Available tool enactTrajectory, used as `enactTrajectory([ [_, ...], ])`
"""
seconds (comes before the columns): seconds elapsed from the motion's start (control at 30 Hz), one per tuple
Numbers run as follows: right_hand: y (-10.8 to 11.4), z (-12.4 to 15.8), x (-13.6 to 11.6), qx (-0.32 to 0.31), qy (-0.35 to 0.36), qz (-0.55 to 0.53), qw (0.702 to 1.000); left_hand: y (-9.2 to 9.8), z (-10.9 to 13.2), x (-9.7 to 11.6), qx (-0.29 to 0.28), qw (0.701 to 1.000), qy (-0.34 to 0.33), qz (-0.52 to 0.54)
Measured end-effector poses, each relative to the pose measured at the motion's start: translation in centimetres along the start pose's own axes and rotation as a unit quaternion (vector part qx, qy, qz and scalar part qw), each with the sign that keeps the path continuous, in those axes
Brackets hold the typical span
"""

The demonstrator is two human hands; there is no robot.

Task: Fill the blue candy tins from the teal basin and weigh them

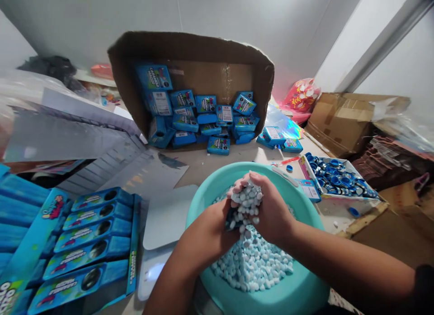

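Grey-white walls (pixel 237 11) back a cluttered table (pixel 195 164). Above a round turquoise plastic basin (pixel 200 199) of small white and pale-blue pellets (pixel 257 265), the left hand (pixel 219 222) and right hand (pixel 276 208) cup together, their grip half-curled around a handful.

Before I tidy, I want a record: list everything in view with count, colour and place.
Basin: one, turquoise, centre
Small pieces: many, white and pale blue, mostly in basin
Large carton: one, brown, behind basin
Small boxes: many, blue, mostly inside large carton
Windowed packs: five visible, blue, left
Shallow box: one, whitish, right
Rings: many, blue, mostly in shallow box
Patterned bag: one, red, back right
Other cartons: several, brown, far right
Flat panels: several, grey, left of basin
Left hand: one, cupped over basin
Right hand: one, cupped over basin
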State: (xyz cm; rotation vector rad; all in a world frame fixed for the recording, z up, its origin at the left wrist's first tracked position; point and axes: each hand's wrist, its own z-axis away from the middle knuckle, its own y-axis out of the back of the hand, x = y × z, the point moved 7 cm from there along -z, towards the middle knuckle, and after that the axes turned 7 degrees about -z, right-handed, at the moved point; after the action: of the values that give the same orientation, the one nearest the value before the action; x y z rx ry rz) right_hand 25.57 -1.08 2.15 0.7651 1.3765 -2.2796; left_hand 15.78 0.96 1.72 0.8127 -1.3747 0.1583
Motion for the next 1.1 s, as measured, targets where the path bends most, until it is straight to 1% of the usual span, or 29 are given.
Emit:
enactTrajectory([
  [0.2,-0.3,0.0,-0.7,-0.033,0.037,0.023,0.998,-0.1,0.0,-0.6,-0.006,1.000,0.022,-0.016],
  [0.3,-0.6,0.2,-0.9,-0.057,0.056,0.041,0.996,-0.2,0.1,-0.6,-0.009,1.000,0.019,-0.018],
  [0.47,-0.7,0.7,-0.4,-0.088,0.074,0.075,0.991,-0.5,0.2,-1.2,-0.018,0.997,0.041,-0.055],
  [0.63,-0.9,0.9,-0.3,-0.112,0.088,0.090,0.986,-0.3,0.3,-0.7,-0.007,0.999,0.030,-0.032],
  [0.77,-1.5,1.1,-0.7,-0.131,0.104,0.105,0.980,-0.4,0.3,-0.7,-0.020,0.999,0.036,-0.028],
  [0.87,-1.8,1.3,-0.9,-0.153,0.111,0.136,0.973,-0.4,0.3,-0.9,-0.018,0.999,0.041,-0.016],
  [0.93,-2.1,1.6,-1.1,-0.181,0.122,0.174,0.960,-0.3,0.3,-0.8,-0.011,0.999,0.043,-0.003],
  [1.0,-2.5,1.9,-1.3,-0.209,0.137,0.238,0.939,-0.2,0.3,-0.7,-0.001,0.999,0.048,0.008],
  [1.03,-2.6,2.1,-1.5,-0.220,0.148,0.280,0.923,0.0,0.3,-0.6,0.005,0.999,0.051,0.013],
  [1.1,-2.7,2.4,-2.1,-0.236,0.177,0.372,0.880,0.5,0.3,-0.6,0.031,0.997,0.061,0.023],
])
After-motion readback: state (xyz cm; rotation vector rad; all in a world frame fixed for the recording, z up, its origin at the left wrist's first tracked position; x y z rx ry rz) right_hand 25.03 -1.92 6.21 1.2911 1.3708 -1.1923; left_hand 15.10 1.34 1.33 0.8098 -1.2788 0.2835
